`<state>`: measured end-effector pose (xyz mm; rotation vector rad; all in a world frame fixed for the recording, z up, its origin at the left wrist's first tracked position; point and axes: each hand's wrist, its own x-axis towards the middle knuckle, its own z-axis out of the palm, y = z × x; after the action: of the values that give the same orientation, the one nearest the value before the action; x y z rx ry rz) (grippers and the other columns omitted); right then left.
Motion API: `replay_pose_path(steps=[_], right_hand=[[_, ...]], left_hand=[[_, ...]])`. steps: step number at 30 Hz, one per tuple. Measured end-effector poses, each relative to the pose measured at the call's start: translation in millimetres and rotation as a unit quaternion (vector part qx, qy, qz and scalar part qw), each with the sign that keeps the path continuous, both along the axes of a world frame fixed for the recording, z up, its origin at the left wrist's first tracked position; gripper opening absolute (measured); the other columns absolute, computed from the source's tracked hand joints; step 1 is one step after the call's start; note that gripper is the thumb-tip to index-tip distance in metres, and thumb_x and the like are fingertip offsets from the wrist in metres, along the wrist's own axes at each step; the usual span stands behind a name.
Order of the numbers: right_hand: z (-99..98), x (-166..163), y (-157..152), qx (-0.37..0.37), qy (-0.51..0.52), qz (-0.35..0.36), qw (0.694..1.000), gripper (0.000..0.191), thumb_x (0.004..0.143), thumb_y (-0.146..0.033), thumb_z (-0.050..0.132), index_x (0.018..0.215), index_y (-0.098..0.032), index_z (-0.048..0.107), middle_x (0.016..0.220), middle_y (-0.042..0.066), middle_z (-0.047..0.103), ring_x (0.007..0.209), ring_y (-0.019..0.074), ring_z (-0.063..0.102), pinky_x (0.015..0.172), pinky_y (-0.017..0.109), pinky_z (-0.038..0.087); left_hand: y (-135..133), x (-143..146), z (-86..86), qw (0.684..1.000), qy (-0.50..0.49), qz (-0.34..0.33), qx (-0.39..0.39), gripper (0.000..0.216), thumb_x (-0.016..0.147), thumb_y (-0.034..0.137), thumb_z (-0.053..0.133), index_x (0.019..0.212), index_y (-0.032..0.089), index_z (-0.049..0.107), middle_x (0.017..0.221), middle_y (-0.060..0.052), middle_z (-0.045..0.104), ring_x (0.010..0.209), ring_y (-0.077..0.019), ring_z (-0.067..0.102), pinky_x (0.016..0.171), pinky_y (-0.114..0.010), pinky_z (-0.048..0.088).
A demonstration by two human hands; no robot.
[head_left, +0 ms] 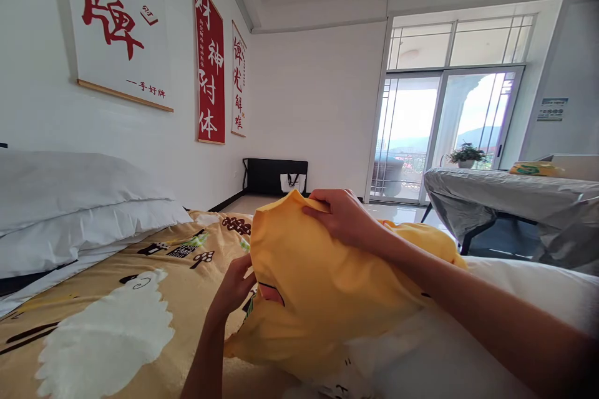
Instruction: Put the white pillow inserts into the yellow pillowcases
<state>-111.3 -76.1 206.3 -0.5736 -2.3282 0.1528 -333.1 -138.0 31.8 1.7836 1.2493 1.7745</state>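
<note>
A yellow printed cloth [322, 262], soft and bunched like bedding fabric, is held up in front of me between both hands. My right hand [344, 218] pinches its top edge, thumb on the near side. At the cloth's left side, my left hand [236, 285] is closed on the edge, with its fingertips hidden behind the fabric. Part of a printed picture shows on the cloth near my left hand. Its lower part drapes over white bedding, and more yellow fabric [423, 240] lies behind my right forearm. I cannot tell whether these are one piece.
A tan blanket [187, 305] with a white sheep print spreads to the left. White pillows [84, 193] are stacked by the left wall. White bedding [524, 287] lies at the right. Beyond it stands a table [515, 190] under a silver cover, near glass doors [449, 131].
</note>
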Motion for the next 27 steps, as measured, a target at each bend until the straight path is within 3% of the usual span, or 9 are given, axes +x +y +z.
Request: replay_pose_path(steps=[8,13,17,24,27], right_hand=[[0.2,0.1,-1.7,-0.007,-0.008,0.008,1.0,0.028,0.079,-0.039,0.052,0.06,-0.019,0.045,0.054,-0.006,0.039,0.054,0.0095,0.032,0.056,0.024,0.027],[0.5,1.9,-14.8,-0.014,-0.008,0.04,0.999,0.027,0.081,-0.04,0.051,0.066,-0.018,0.052,0.06,-0.004,0.05,0.058,0.0104,0.041,0.057,0.024,0.03],[5.4,7.2,-21.4,0.003,0.013,0.04,0.999,0.029,0.081,-0.04,0.051,0.063,-0.018,0.049,0.058,-0.004,0.047,0.058,0.0101,0.039,0.057,0.024,0.03],[8.8,10.4,-33.1,-0.002,0.016,0.055,0.998,0.027,0.082,-0.039,0.052,0.065,-0.018,0.053,0.059,-0.004,0.049,0.058,0.01,0.04,0.058,0.024,0.03],[4.5,3.4,-32.8,0.006,0.006,0.067,0.998,0.027,0.081,-0.04,0.053,0.066,-0.018,0.054,0.061,-0.004,0.05,0.059,0.0099,0.041,0.057,0.024,0.029]], left_hand=[[-4.0,-8.1,0.6,0.997,-0.034,-0.06,-0.021,0.037,0.078,0.041,0.063,0.103,0.014,0.067,0.094,-0.012,0.07,0.093,-0.026,0.062,0.077,-0.031,0.05],[-3.8,-0.9,3.1,0.999,0.002,0.001,0.034,0.028,0.08,0.038,0.058,0.09,0.014,0.068,0.091,-0.01,0.069,0.083,-0.0219,0.061,0.074,-0.029,0.049],[0.9,12.3,3.9,0.994,-0.027,0.071,0.072,0.02,0.076,0.034,0.059,0.079,0.015,0.065,0.078,-0.006,0.068,0.073,-0.0198,0.059,0.066,-0.027,0.048],[6.8,12.8,-3.0,0.993,-0.109,0.027,0.029,0.022,0.064,0.034,0.066,0.077,0.015,0.067,0.084,-0.01,0.071,0.08,-0.0243,0.062,0.071,-0.033,0.05],[7.5,11.0,-4.0,0.995,-0.089,0.041,-0.009,0.023,0.058,0.03,0.069,0.076,0.016,0.067,0.084,-0.01,0.071,0.087,-0.0261,0.062,0.075,-0.034,0.05]])
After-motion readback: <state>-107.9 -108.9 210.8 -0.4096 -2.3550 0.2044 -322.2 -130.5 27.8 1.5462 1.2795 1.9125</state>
